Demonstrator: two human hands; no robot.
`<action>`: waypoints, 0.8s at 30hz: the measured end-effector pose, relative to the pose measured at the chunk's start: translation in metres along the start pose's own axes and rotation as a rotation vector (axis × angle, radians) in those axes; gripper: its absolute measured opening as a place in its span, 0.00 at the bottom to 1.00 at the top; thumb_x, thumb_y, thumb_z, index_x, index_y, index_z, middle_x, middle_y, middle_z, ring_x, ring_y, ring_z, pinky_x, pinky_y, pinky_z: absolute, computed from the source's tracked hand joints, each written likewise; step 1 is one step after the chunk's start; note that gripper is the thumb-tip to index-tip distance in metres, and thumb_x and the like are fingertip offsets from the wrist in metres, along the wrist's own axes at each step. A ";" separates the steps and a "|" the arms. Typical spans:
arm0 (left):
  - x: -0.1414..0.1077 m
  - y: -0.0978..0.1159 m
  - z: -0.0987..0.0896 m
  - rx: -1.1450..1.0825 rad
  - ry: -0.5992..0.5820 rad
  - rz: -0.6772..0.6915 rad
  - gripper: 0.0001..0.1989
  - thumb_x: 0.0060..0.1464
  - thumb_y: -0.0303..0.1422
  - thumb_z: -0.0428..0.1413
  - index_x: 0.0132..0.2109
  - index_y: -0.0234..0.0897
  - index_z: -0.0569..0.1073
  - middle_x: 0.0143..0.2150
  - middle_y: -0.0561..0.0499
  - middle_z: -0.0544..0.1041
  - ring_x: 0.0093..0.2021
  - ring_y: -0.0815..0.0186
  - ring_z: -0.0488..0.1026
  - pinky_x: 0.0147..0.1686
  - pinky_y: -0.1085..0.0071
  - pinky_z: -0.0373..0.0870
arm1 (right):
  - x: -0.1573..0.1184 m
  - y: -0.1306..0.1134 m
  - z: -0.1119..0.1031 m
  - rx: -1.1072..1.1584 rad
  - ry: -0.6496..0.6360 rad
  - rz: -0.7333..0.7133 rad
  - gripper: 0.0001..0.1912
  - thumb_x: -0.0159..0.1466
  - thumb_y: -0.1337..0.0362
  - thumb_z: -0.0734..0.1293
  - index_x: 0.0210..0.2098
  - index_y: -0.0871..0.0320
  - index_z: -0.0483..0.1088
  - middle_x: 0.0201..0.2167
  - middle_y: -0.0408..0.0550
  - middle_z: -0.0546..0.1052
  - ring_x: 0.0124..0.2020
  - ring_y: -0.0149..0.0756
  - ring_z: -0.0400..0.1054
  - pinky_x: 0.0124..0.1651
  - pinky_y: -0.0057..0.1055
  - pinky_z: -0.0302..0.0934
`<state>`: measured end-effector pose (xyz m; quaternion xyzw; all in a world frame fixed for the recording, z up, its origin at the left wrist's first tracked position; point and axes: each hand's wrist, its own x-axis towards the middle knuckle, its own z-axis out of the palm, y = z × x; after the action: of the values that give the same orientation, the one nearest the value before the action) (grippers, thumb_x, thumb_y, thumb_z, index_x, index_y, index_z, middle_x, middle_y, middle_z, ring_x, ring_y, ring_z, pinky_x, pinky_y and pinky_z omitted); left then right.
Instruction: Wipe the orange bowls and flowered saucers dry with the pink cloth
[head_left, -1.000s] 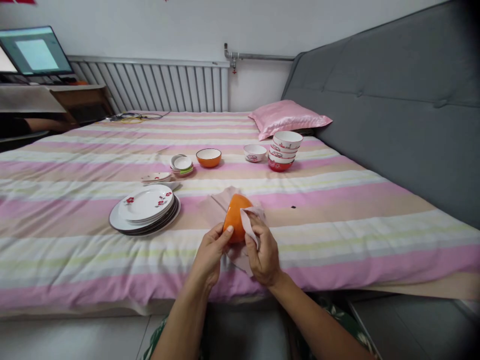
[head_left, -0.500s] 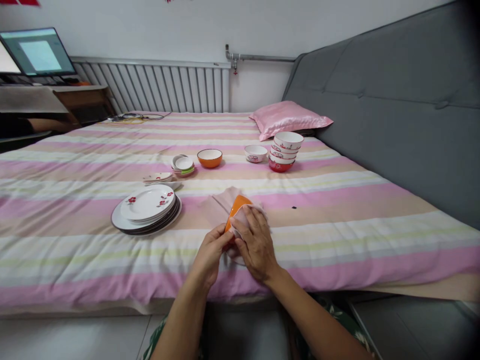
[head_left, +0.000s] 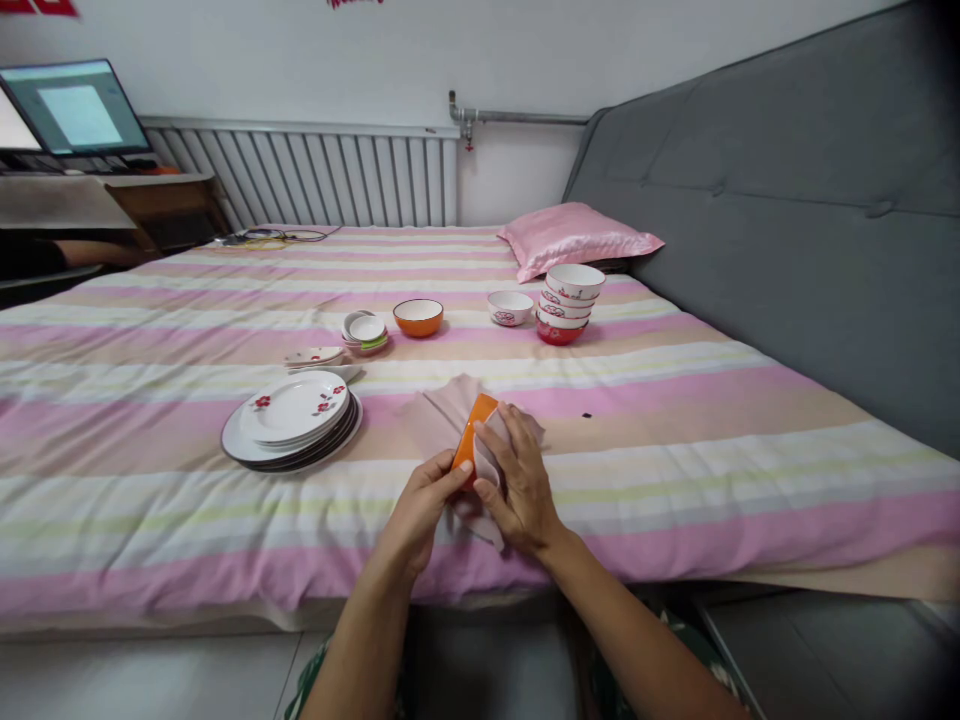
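Observation:
Near the front edge of the bed, my left hand [head_left: 421,505] grips an orange bowl [head_left: 472,435], thumb on its outer side and fingers partly hidden behind it. The bowl is tilted up on its side. My right hand [head_left: 521,485] presses a pale pink cloth [head_left: 442,410] against the bowl, its fingers bent over the fabric. Part of this cloth lies spread on the bedding under and behind the bowl. The bowl's inside is hidden from me.
Left of my hands stand stacked plates [head_left: 296,405], with shallow dishes [head_left: 315,357] and small bowls [head_left: 365,328] behind. Farther back are another orange bowl [head_left: 418,317], a white bowl [head_left: 511,308], a bowl stack [head_left: 568,305] and a pink pillow [head_left: 577,240]. A grey headboard [head_left: 780,180] borders the right.
My right hand and the cloth have shifted slightly over the bowl, and the bowl has turned a little. My left thumb now lies farther onto the orange side.

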<state>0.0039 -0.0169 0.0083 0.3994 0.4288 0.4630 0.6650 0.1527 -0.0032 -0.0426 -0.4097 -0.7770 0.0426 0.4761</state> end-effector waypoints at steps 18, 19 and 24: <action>0.004 -0.003 -0.001 0.025 0.099 0.109 0.17 0.42 0.44 0.64 0.27 0.33 0.73 0.23 0.53 0.71 0.24 0.70 0.63 0.27 0.75 0.59 | 0.006 0.002 -0.003 0.042 0.218 0.084 0.23 0.68 0.67 0.55 0.62 0.50 0.57 0.63 0.53 0.60 0.64 0.43 0.55 0.62 0.52 0.56; 0.004 -0.003 -0.001 0.037 0.083 0.118 0.17 0.43 0.44 0.63 0.26 0.33 0.72 0.23 0.53 0.70 0.25 0.71 0.62 0.27 0.75 0.59 | 0.007 0.002 -0.005 0.048 0.215 0.091 0.21 0.68 0.67 0.56 0.59 0.51 0.61 0.63 0.54 0.60 0.63 0.43 0.56 0.61 0.51 0.57; 0.003 -0.005 -0.001 0.086 0.067 0.155 0.17 0.45 0.44 0.62 0.25 0.33 0.71 0.23 0.54 0.68 0.25 0.70 0.61 0.27 0.75 0.58 | 0.008 0.000 -0.008 0.155 0.273 0.112 0.07 0.66 0.66 0.60 0.41 0.55 0.68 0.55 0.54 0.68 0.59 0.42 0.62 0.58 0.49 0.60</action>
<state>0.0054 -0.0151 0.0031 0.4439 0.4382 0.5073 0.5947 0.1572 0.0002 -0.0327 -0.4163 -0.6755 0.0729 0.6043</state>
